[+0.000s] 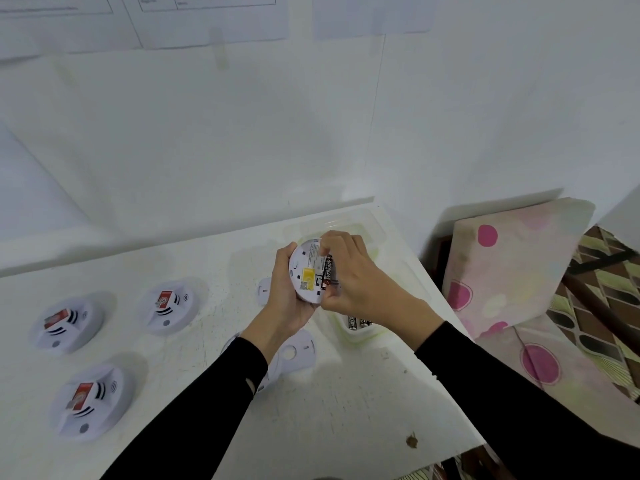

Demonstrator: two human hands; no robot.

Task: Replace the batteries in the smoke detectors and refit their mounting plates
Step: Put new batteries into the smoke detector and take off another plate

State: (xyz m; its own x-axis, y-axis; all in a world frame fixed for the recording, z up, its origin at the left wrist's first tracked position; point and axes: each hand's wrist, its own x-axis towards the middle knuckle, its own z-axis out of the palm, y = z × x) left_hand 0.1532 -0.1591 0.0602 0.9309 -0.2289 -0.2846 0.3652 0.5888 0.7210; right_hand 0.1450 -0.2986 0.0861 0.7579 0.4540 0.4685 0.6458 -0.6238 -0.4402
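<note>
My left hand (289, 289) holds a round white smoke detector (306, 271) above the table, its back with a yellow label turned toward me. My right hand (349, 275) pinches a black Eveready battery (328, 268) lying in the detector's compartment. Three more white detectors with red labels lie face up at the left: one (67, 323), one (168, 306) and one (91, 400). Loose white mounting plates lie under my left forearm (298, 351) and behind my left hand (264, 291). A clear tub (356, 329) below my right hand holds black batteries.
The white table (346, 410) ends at a right edge beside a floral cushion (512, 265) and patterned bedding. A clear tray lid (346, 223) lies behind my hands. A white wall with taped papers stands at the back. A brown chip marks the table's front right.
</note>
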